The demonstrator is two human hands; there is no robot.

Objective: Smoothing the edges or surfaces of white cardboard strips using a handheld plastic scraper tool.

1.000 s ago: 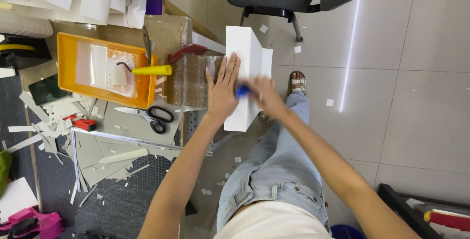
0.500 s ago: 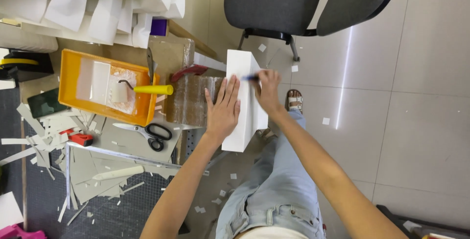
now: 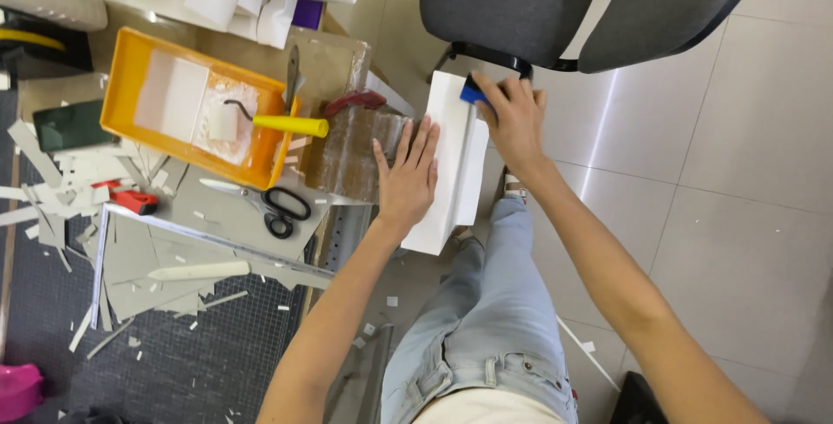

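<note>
1. While it lies on the edge of the work surface and reaches out over the tiled floor (image 3: 746, 216), the white board (image 3: 455, 168) is held by both hands.
2. The left hand (image 3: 408, 177) is spread flat on the board, fingers apart, and presses it down.
3. The right hand (image 3: 512, 116) is closed around a small blue tool (image 3: 473, 92) at the far end of the board.
4. Just beside the board, on its left, is a brown block wrapped in clear film (image 3: 351, 153).
5. Further left stands an orange paint tray (image 3: 186, 111) with a yellow-handled roller (image 3: 278, 122) in it.
6. Black scissors (image 3: 269, 207) lie below the tray, near a red cutter (image 3: 130, 201) and paper scraps.
7. A grey office chair (image 3: 538, 3) stands beyond the board.
</note>
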